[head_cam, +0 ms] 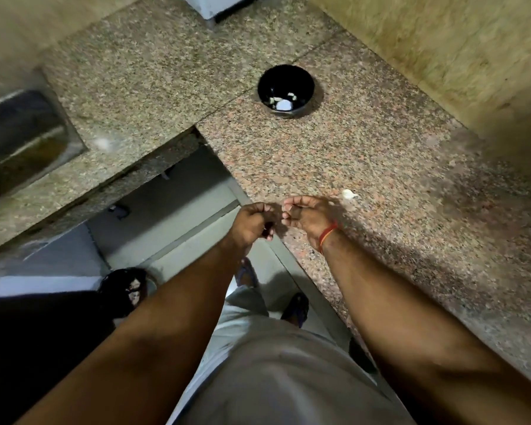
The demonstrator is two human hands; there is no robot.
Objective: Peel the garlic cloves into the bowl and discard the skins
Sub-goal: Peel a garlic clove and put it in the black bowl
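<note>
We hold both hands together over the worktop (pixel 365 167) edge. Left hand (pixel 252 223) and right hand (pixel 307 216) have fingers curled; whether they pinch a clove cannot be determined. One garlic clove (pixel 348 194) lies just beyond the right hand. The bowl (pixel 285 90) sits farther ahead. No legible writing.
</note>
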